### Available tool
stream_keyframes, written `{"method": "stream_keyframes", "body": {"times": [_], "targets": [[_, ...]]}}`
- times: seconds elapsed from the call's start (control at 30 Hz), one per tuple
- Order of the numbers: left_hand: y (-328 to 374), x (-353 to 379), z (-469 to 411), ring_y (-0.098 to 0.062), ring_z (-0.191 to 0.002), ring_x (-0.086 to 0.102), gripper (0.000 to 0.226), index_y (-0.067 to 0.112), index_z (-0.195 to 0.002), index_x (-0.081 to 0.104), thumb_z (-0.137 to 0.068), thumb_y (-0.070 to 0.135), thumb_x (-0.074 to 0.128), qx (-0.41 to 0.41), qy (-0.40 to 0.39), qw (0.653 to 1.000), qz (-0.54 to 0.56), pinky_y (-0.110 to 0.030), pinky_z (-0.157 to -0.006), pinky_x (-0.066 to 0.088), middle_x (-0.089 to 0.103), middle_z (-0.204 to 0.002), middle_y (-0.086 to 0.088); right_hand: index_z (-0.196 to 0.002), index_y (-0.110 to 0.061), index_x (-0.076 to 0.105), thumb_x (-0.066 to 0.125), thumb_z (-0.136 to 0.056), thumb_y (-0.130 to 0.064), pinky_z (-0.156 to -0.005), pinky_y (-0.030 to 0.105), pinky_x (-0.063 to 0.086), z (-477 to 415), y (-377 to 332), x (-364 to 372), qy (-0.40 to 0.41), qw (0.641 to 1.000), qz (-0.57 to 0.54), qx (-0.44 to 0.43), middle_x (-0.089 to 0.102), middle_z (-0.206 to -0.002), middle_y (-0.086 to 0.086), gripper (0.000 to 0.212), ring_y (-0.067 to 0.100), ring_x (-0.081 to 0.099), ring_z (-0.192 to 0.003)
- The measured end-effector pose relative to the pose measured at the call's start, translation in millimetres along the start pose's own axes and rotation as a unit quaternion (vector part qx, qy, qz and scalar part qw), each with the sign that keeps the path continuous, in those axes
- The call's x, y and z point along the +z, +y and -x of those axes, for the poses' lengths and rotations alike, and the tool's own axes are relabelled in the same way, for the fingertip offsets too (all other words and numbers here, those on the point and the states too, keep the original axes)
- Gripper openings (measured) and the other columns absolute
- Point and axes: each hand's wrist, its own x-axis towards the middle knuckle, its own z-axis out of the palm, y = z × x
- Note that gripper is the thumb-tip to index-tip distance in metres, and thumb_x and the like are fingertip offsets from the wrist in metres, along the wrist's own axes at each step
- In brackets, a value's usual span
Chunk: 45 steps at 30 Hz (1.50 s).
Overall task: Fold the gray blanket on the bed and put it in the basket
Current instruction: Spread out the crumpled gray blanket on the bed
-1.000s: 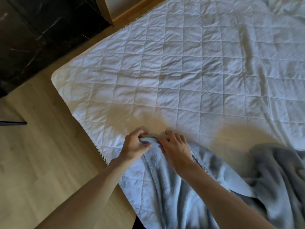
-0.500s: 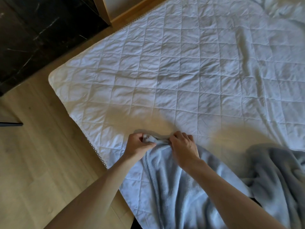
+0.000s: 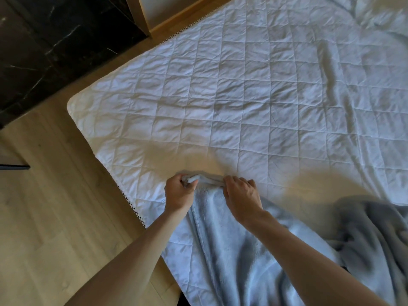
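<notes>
White quilted bed (image 3: 254,102): left hand (image 3: 179,193) and right hand (image 3: 241,195) grip gray blanket (image 3: 231,261) edge at 6 o'clock, fingers closed.

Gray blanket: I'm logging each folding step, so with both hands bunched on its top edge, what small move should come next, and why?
Probably slide the right hand rightward along the edge while the left hand keeps its corner. Both hands grip the gray blanket close together, and most of it lies crumpled at the right on the bed, so the edge needs stretching flat before folding.
</notes>
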Motion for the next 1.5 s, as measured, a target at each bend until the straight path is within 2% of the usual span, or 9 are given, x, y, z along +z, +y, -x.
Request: {"method": "stream_keyframes", "body": {"times": [0.17, 0.37, 0.47, 0.63, 0.7, 1.0, 1.23, 1.37, 1.5], "targets": [[8, -23, -19, 0.000, -0.059, 0.045, 0.032, 0.008, -0.060, 0.054, -0.079, -0.018, 0.058, 0.014, 0.046, 0.999, 0.019, -0.012, -0.062, 0.039, 0.051, -0.061, 0.005, -0.104, -0.017, 0.053, 0.046, -0.096, -0.014, -0.084, 0.034, 0.040, -28, -29, -1, 0.011, 1.000, -0.004, -0.004, 0.064, -0.094, -0.001, 0.011, 0.020, 0.059, -0.087], [5, -68, -45, -0.009, -0.061, 0.040, 0.050, 0.028, -0.055, 0.051, -0.080, -0.015, 0.057, 0.012, 0.091, 0.995, -0.028, -0.024, -0.066, 0.036, 0.044, -0.053, 0.016, -0.101, -0.017, 0.054, 0.057, -0.087, -0.008, -0.078, 0.032, 0.034, -68, -72, 11, 0.003, 1.000, 0.000, -0.025, 0.062, -0.092, -0.002, 0.018, 0.020, 0.057, -0.087], [-3, -77, -42, 0.006, -0.055, 0.049, 0.041, 0.025, -0.060, 0.054, -0.082, -0.009, 0.062, 0.027, 0.089, 0.992, -0.081, -0.011, -0.061, 0.039, 0.051, -0.055, 0.015, -0.101, -0.013, 0.059, 0.073, -0.073, -0.009, -0.073, 0.033, 0.039, -73, -81, 28, -0.013, 1.000, 0.026, -0.006, 0.063, -0.088, 0.000, 0.032, 0.022, 0.059, -0.082], [-14, -72, -35, 0.005, -0.063, 0.055, 0.013, 0.008, -0.086, 0.067, -0.079, -0.002, 0.069, 0.072, 0.053, 0.989, -0.118, -0.017, -0.060, 0.042, 0.062, -0.071, 0.006, -0.090, -0.007, 0.065, 0.083, -0.065, -0.018, -0.062, 0.033, 0.045, -65, -69, 38, 0.075, 0.996, 0.007, -0.036, 0.064, -0.077, 0.004, 0.033, 0.026, 0.061, -0.067], [-14, -68, -34, -0.005, -0.080, 0.064, 0.027, 0.005, -0.103, 0.064, -0.077, 0.002, 0.072, 0.098, 0.036, 0.984, -0.143, -0.021, -0.073, 0.050, 0.066, -0.084, 0.005, -0.090, -0.007, 0.064, 0.080, -0.070, -0.028, -0.062, 0.035, 0.046, -60, -63, 31, 0.077, 0.996, 0.000, -0.045, 0.065, -0.080, 0.006, 0.033, 0.026, 0.061, -0.068], [26, -24, 4, -0.022, -0.101, 0.062, 0.040, 0.012, -0.106, 0.066, -0.075, 0.033, 0.051, 0.295, -0.010, 0.879, -0.375, -0.040, -0.090, 0.049, 0.067, -0.107, -0.002, -0.097, -0.012, 0.065, 0.084, -0.062, -0.030, -0.075, 0.039, 0.049, -16, -17, -14, 0.069, 0.996, -0.002, -0.062, 0.064, -0.091, 0.008, 0.044, 0.028, 0.063, -0.079], [38, 51, 69, -0.020, -0.092, 0.061, 0.037, 0.009, -0.103, 0.062, -0.073, 0.030, 0.052, 0.348, -0.114, 0.859, -0.357, -0.036, -0.082, 0.047, 0.066, -0.097, -0.002, -0.090, -0.011, 0.066, 0.086, -0.052, -0.028, -0.069, 0.040, 0.052, 64, 57, -38, 0.076, 0.997, 0.027, -0.003, 0.064, -0.089, 0.011, 0.046, 0.031, 0.064, -0.078], [39, 101, 116, -0.022, -0.094, 0.063, 0.041, 0.009, -0.107, 0.063, -0.069, 0.026, 0.057, 0.378, -0.162, 0.841, -0.351, -0.033, -0.083, 0.049, 0.068, -0.101, -0.003, -0.088, -0.011, 0.066, 0.065, -0.062, -0.030, -0.066, 0.039, 0.051, 123, 105, -52, 0.093, 0.993, 0.039, 0.058, 0.062, -0.084, 0.011, 0.031, 0.033, 0.061, -0.073], [31, 146, 167, -0.023, -0.100, 0.062, 0.044, 0.014, -0.111, 0.062, -0.069, 0.027, 0.061, 0.389, -0.213, 0.815, -0.372, -0.038, -0.086, 0.049, 0.066, -0.106, -0.001, -0.091, -0.012, 0.066, 0.080, -0.050, -0.028, -0.074, 0.040, 0.050, 186, 145, -64, 0.099, 0.989, 0.069, 0.088, 0.061, -0.087, 0.010, 0.046, 0.032, 0.061, -0.080]]}}
